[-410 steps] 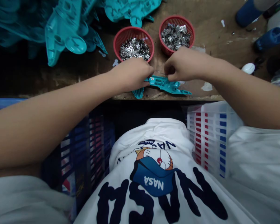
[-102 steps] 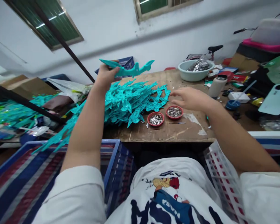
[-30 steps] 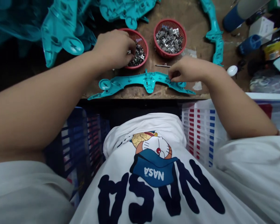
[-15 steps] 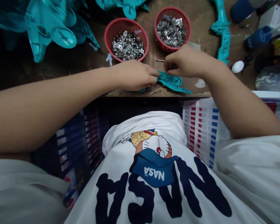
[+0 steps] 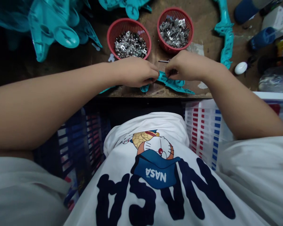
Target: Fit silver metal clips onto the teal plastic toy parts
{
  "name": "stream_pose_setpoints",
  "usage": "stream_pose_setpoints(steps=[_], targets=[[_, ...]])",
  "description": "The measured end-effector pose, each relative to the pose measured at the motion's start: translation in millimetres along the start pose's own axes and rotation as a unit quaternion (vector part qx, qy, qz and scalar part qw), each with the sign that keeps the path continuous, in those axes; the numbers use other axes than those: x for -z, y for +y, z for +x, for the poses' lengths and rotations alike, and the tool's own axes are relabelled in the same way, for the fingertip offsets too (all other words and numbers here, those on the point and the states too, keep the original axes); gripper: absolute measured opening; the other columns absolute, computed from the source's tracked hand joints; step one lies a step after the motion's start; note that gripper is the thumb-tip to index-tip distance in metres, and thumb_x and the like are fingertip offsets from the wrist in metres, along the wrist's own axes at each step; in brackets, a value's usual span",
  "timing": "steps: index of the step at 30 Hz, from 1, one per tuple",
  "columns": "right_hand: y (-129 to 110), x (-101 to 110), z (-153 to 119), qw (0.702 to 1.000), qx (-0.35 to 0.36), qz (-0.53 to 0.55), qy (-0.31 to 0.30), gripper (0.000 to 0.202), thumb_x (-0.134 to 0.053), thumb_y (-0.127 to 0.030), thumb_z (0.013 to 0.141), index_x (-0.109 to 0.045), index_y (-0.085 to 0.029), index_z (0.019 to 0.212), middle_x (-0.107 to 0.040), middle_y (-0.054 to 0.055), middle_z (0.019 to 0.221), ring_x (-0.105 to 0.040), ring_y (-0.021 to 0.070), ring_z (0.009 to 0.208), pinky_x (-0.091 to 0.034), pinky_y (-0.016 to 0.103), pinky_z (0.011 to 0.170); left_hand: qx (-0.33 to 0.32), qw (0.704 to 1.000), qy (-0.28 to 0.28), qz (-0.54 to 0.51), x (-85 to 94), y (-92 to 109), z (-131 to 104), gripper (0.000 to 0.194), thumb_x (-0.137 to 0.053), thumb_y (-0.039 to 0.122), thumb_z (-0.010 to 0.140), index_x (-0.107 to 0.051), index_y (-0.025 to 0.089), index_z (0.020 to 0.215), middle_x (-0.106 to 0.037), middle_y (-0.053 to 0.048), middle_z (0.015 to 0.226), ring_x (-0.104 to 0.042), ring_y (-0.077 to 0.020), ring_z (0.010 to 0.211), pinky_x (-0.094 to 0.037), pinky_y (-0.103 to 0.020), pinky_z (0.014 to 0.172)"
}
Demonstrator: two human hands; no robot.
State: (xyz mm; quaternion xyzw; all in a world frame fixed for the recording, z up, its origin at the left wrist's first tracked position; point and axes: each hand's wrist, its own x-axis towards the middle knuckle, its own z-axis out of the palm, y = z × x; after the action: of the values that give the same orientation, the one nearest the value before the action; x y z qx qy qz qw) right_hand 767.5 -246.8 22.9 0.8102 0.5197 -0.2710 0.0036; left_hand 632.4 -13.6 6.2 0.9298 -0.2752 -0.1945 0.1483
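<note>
A teal plastic part [image 5: 174, 84] lies at the table's front edge, its right end pointing toward the lower right. My left hand [image 5: 141, 72] is closed at the part's left end, fingers pinched round something I cannot make out. From above, my right hand [image 5: 179, 66] bends over the middle of the part with its fingers together. A thin metal tool [image 5: 163, 61] sticks out leftward from that hand. Just behind the hands stand two red baskets, the left one [image 5: 110, 39] and the right one [image 5: 160, 40], both holding small metal clips.
More teal parts are heaped at the upper left [image 5: 66, 36], and another long one [image 5: 225, 34] lies at the back right. Blue cups [image 5: 263, 38], a white box [image 5: 276, 19] and a white oval object [image 5: 241, 67] stand further right. Plastic crates [image 5: 200, 128] flank my lap.
My left hand has shifted slightly up and left, showing more teal plastic under it. My right hand has moved slightly down onto the part.
</note>
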Motion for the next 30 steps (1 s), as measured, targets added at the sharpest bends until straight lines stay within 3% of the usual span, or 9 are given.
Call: stream_pose_setpoints(steps=[5, 9, 13, 16, 19, 22, 24, 26, 30], targets=[[-4, 2, 0, 1.0, 0.012, 0.002, -0.02, 0.026, -0.074, -0.022, 0.098, -0.09, -0.027, 0.117, -0.084, 0.004, 0.115, -0.075, 0.0315, 0.115, -0.055, 0.043, 0.109, -0.018, 0.997, 0.031, -0.062, -0.9, -5, 1, 0.031, -0.058, 0.027, 0.111, -0.083, 0.023, 0.129, -0.079, -0.007, 0.145, -0.067, -0.0273, 0.137, -0.052, -0.046, 0.127], [-11, 17, -13, 0.998, 0.048, 0.027, 0.006, 0.027, -0.078, -0.022, 0.095, -0.09, -0.026, 0.119, -0.084, 0.005, 0.117, -0.075, 0.0291, 0.111, -0.056, 0.043, 0.11, -0.035, 0.98, 0.134, -0.14, 4.0, -5, 3, 0.022, -0.067, 0.027, 0.107, -0.083, 0.021, 0.121, -0.082, -0.009, 0.132, -0.074, -0.0269, 0.125, -0.057, -0.044, 0.116], [-30, 28, -30, 0.984, -0.026, 0.145, 0.1, 0.041, -0.078, -0.042, 0.102, -0.084, -0.033, 0.142, -0.084, 0.003, 0.125, -0.078, 0.0308, 0.115, -0.065, 0.044, 0.1, 0.0, 0.899, 0.278, -0.338, 8.6, 2, 5, 0.026, -0.08, 0.044, 0.1, -0.084, 0.019, 0.102, -0.08, -0.005, 0.092, -0.075, -0.0225, 0.087, -0.06, -0.039, 0.089], [-47, 25, -31, 0.968, -0.066, 0.182, 0.159, 0.042, -0.078, -0.051, 0.104, -0.082, -0.036, 0.143, -0.084, 0.002, 0.13, -0.079, 0.0315, 0.121, -0.069, 0.044, 0.095, 0.006, 0.834, 0.319, -0.45, 6.1, 6, 7, 0.039, -0.089, 0.055, 0.094, -0.082, 0.018, 0.096, -0.076, -0.005, 0.083, -0.071, -0.0201, 0.078, -0.057, -0.038, 0.08], [-55, 18, -24, 0.949, -0.058, 0.22, 0.22, 0.038, -0.081, -0.051, 0.103, -0.084, -0.03, 0.134, -0.084, 0.006, 0.129, -0.08, 0.0317, 0.121, -0.07, 0.044, 0.097, 0.025, 0.81, 0.33, -0.484, 0.3, 9, 10, 0.048, -0.094, 0.064, 0.092, -0.082, 0.018, 0.102, -0.079, -0.005, 0.087, -0.067, -0.0191, 0.086, -0.06, -0.038, 0.086], [-55, 15, -20, 0.93, -0.052, 0.268, 0.246, 0.036, -0.082, -0.051, 0.102, -0.085, -0.027, 0.128, -0.085, 0.008, 0.124, -0.08, 0.0326, 0.12, -0.07, 0.047, 0.101, 0.034, 0.791, 0.351, -0.5, -1.4, 11, 10, 0.053, -0.092, 0.069, 0.091, -0.081, 0.018, 0.1, -0.081, -0.006, 0.087, -0.068, -0.0189, 0.085, -0.061, -0.036, 0.082], [-52, 13, -19, 0.92, -0.032, 0.289, 0.263, 0.032, -0.082, -0.05, 0.101, -0.086, -0.028, 0.123, -0.086, 0.007, 0.12, -0.081, 0.0323, 0.117, -0.07, 0.047, 0.102, 0.047, 0.807, 0.364, -0.463, 2.7, 14, 6, 0.048, -0.087, 0.067, 0.093, -0.081, 0.02, 0.097, -0.081, -0.006, 0.086, -0.068, -0.0194, 0.079, -0.061, -0.037, 0.078], [-49, 11, -18, 0.907, 0.004, 0.3, 0.294, 0.026, -0.083, -0.049, 0.1, -0.087, -0.029, 0.115, -0.086, 0.006, 0.113, -0.081, 0.0315, 0.111, -0.07, 0.045, 0.1, 0.076, 0.849, 0.359, -0.382, 10.1, 18, -1, 0.039, -0.078, 0.061, 0.096, -0.082, 0.022, 0.098, -0.083, -0.006, 0.091, -0.069, -0.0213, 0.08, -0.063, -0.041, 0.08], [-42, 5, -14, 0.904, 0.049, 0.279, 0.32, 0.016, -0.086, -0.047, 0.096, -0.085, -0.032, 0.098, -0.085, 0.003, 0.099, -0.081, 0.0292, 0.099, -0.069, 0.04, 0.092, 0.115, 0.917, 0.322, -0.204, 20.6, 21, -12, 0.033, -0.061, 0.047, 0.105, -0.082, 0.023, 0.112, -0.086, -0.008, 0.113, -0.075, -0.0258, 0.098, -0.065, -0.049, 0.097]])
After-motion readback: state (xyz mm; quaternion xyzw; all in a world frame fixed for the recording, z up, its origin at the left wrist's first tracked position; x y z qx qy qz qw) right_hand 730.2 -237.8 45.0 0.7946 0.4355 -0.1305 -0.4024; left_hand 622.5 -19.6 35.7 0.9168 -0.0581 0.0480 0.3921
